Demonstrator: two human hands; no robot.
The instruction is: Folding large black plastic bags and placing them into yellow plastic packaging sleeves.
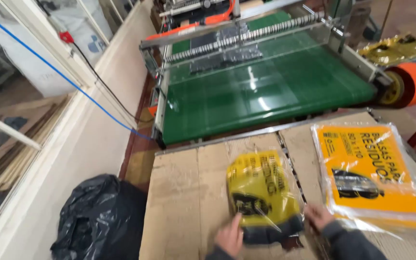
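A yellow plastic-wrapped packet with black print lies on the cardboard-covered table. My left hand presses on its near left corner, one finger stretched over the wrapping. My right hand rests at the packet's near right edge, in a dark sleeve. Neither hand has lifted the packet. To the right, a stack of flat orange-labelled packets in clear plastic lies on the same table, just beyond my right hand.
A green conveyor belt with a metal frame and a toothed bar runs behind the table. An orange roll and gold-coloured bags sit at its right end. A full black rubbish bag stands on the floor at left, beside a windowed wall.
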